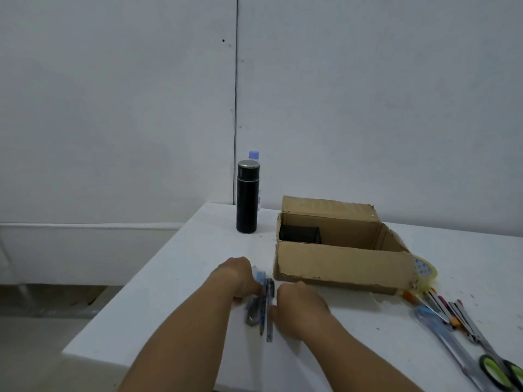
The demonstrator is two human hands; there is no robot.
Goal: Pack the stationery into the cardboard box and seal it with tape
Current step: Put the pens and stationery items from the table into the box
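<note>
White desk (198,250) carries everything, and the box (343,263) stands open on it toward the far right, flaps up, with a dark object (300,233) already lying in its left end. A black flask (248,197) stands left of the box, a capped bottle (254,154) just behind it. Tape (424,268) peeks out at the box's right corner, touching or nearly so. More stationery lies to the right: a loose spread of pens (437,304), and scissors (501,369) near the desk's edge.

Near the front edge, the left hand (237,277) and right hand (297,305) press in from either side on a small bundle of pens (264,301) lying lengthwise on the desk (some blur here, so single items are hard to name). Each grip looks narrow, fingers curled toward the bundle; I cannot tell whether either has closed on it.

Judging by this, gathering is the step in hand. The next move calls for a firm pinch, a lift, and a carry right to the box.
</note>
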